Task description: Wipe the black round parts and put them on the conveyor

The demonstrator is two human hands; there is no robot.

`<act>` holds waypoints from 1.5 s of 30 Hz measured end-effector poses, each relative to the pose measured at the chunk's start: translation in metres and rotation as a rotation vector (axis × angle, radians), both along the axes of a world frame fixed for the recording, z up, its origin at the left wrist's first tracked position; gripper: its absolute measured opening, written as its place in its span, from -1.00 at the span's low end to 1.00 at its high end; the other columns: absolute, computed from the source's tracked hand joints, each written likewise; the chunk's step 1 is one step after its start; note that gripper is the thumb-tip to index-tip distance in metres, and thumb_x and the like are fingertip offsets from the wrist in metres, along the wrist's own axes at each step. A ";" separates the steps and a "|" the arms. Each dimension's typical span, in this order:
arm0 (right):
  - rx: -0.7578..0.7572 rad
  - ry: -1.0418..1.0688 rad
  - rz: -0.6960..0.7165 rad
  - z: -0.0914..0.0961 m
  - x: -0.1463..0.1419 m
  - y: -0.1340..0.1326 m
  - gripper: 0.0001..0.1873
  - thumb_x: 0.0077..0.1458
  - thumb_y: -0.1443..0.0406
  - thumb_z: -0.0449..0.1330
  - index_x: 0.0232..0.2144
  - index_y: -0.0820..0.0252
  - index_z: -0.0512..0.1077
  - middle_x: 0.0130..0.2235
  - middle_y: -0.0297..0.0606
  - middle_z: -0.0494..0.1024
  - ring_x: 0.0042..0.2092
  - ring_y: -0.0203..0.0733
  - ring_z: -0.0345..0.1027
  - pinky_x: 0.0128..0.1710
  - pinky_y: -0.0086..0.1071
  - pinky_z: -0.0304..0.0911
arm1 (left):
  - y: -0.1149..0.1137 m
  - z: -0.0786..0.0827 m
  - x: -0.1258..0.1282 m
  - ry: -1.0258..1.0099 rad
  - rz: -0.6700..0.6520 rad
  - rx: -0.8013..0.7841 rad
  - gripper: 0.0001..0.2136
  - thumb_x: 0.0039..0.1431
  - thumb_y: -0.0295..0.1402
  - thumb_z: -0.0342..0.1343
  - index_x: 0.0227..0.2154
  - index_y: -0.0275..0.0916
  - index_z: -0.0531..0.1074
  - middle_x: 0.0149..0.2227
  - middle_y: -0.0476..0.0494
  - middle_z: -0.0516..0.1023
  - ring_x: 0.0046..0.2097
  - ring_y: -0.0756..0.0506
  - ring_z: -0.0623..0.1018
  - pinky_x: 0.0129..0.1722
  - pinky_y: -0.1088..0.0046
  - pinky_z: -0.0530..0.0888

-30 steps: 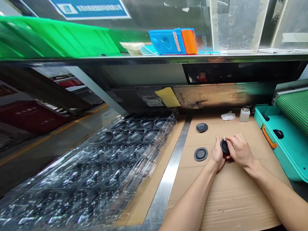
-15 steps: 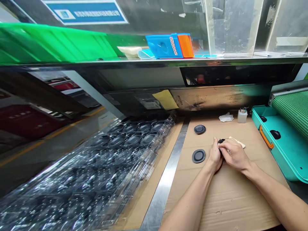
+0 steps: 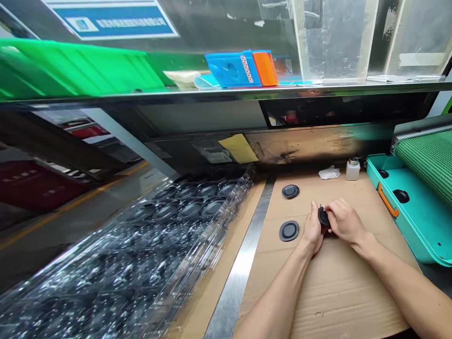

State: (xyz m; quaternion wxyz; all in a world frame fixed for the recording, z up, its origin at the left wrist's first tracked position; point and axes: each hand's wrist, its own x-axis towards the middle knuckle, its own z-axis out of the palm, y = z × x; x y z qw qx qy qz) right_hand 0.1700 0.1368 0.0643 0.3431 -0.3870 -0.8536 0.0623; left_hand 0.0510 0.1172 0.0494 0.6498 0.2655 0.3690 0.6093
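Both my hands meet over a cardboard sheet on the bench. My left hand grips a small black round disc from the left. My right hand is closed against the same disc from the right, fingers pinched at its top edge. Two more black discs lie flat on the cardboard: one just left of my left hand, another farther back.
Clear plastic trays holding several black discs lie stacked at left, beyond a metal strip. A small white bottle and crumpled wipe sit at the back. A teal tray and green conveyor belt stand at right.
My hands stay together on the disc, turning it slightly. A pale cloth seen behind my right hand half a second ago is out of sight. The camera view shifted a little right.
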 end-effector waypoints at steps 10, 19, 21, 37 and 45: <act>-0.303 0.144 0.187 0.023 0.005 -0.011 -0.85 0.05 0.46 0.11 -0.39 0.13 0.41 -0.38 -0.39 0.52 -0.33 -0.29 0.36 -0.29 -0.46 0.18 | 0.008 -0.008 -0.001 -0.006 0.169 -0.007 -0.64 0.21 -0.08 0.14 -0.49 -0.30 0.44 -0.52 -0.05 0.49 -0.48 0.01 0.44 -0.43 0.51 0.40; -0.132 -0.140 -0.426 0.009 0.056 0.032 -0.85 0.16 0.36 0.10 -0.28 0.18 0.48 -0.23 -0.12 0.55 -0.13 -0.06 0.35 -0.12 -0.26 0.18 | 0.014 0.003 -0.025 -0.267 0.006 -0.123 -0.62 0.38 -0.21 -0.12 -0.18 -0.41 0.49 -0.23 -0.33 0.56 -0.41 -0.02 0.53 -0.56 0.56 0.38; -0.090 -0.248 -0.423 0.008 0.056 0.030 -0.80 0.21 0.24 0.13 -0.19 0.16 0.51 -0.13 -0.05 0.54 -0.04 0.03 0.30 -0.06 -0.18 0.16 | 0.013 0.005 -0.026 -0.284 -0.004 -0.105 -0.64 0.38 -0.21 -0.11 -0.14 -0.39 0.48 -0.21 -0.34 0.56 -0.36 -0.06 0.56 -0.53 0.54 0.41; 0.071 -0.223 -0.090 -0.006 -0.012 -0.008 -0.76 0.30 0.27 0.08 -0.04 0.16 0.44 -0.07 -0.04 0.49 -0.08 -0.03 0.29 -0.07 -0.22 0.23 | 0.011 -0.001 -0.017 -0.338 -0.007 -0.072 -0.70 0.37 -0.20 -0.07 -0.07 -0.25 0.46 -0.04 -0.28 0.57 -0.03 -0.18 0.57 0.00 0.23 0.51; 0.088 -0.352 -0.253 -0.012 -0.007 -0.004 -0.72 0.29 0.26 0.08 -0.02 0.20 0.45 -0.16 0.01 0.52 -0.13 0.02 0.32 -0.13 -0.18 0.22 | 0.012 -0.005 -0.016 -0.306 0.049 -0.062 -0.78 0.37 -0.33 -0.04 -0.10 -0.28 0.46 -0.06 -0.27 0.57 0.00 -0.14 0.56 0.02 0.26 0.52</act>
